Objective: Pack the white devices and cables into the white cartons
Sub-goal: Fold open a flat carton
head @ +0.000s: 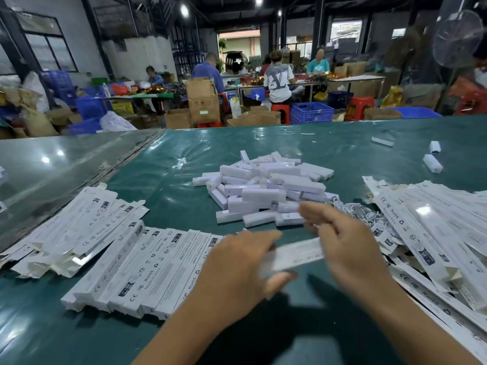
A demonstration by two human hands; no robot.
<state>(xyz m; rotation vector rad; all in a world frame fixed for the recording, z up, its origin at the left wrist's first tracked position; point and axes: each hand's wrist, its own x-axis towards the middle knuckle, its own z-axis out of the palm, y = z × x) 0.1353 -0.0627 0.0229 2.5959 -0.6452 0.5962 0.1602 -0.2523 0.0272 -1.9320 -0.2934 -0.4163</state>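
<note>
Both hands hold one long white carton above the green table, blurred by motion. My left hand grips its left end, thumb underneath. My right hand grips its right end with curled fingers. Behind the hands lies a heap of white devices. A tangle of white cables lies just right of that heap. A row of filled cartons lies at the left of my left hand. Flat printed cartons are piled at the right.
More flat cartons lie fanned out at the far left. A few stray devices sit at the back right of the green table. Beyond the table, people sit among cardboard boxes, blue crates and red stools.
</note>
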